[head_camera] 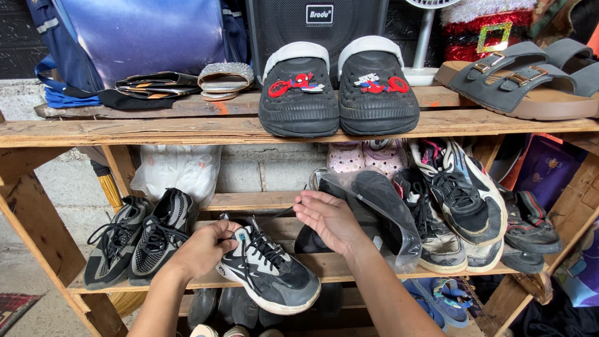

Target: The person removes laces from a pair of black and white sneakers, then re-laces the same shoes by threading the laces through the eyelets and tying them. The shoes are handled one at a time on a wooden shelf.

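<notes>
A black and white sneaker (271, 274) with black laces sits on the lower wooden shelf (349, 265), toe pointing toward me. My left hand (203, 249) grips its heel and tongue area. My right hand (327, 218) is just above and to the right, pinching a black lace end that runs up from the shoe. Behind my right hand a dark shoe in a clear plastic bag (380, 206) leans on the shelf.
A pair of grey and black sneakers (140, 234) stands at the left. Several stacked sneakers (462, 200) crowd the right. On the top shelf (187, 130) sit black clogs (340, 87), grey sandals (518, 81), flat sandals and a blue bag (137, 37).
</notes>
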